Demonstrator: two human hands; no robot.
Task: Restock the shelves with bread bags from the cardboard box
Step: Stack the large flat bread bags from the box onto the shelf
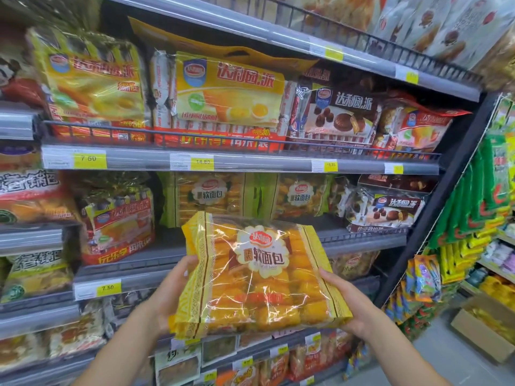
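You hold the yellow, clear-windowed plastic bread bag [259, 274] label-forward before the grey metal shelf [362, 240]. Your left hand [170, 291] and right hand [348, 305] each clamp a side edge, probably so it slides in flat before the matching green-edged bags [209, 196]. The brown cardboard box [482, 330] sits on the floor at right.

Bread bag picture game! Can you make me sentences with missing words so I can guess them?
1. The number of hands holding the bread bag is ____: the left hand and the right hand.
2. The yellow price tag furthest to the left reads ____.
3. The cardboard box sits on the floor at the bottom ____ of the picture.

Missing words: two; 7.50; right.
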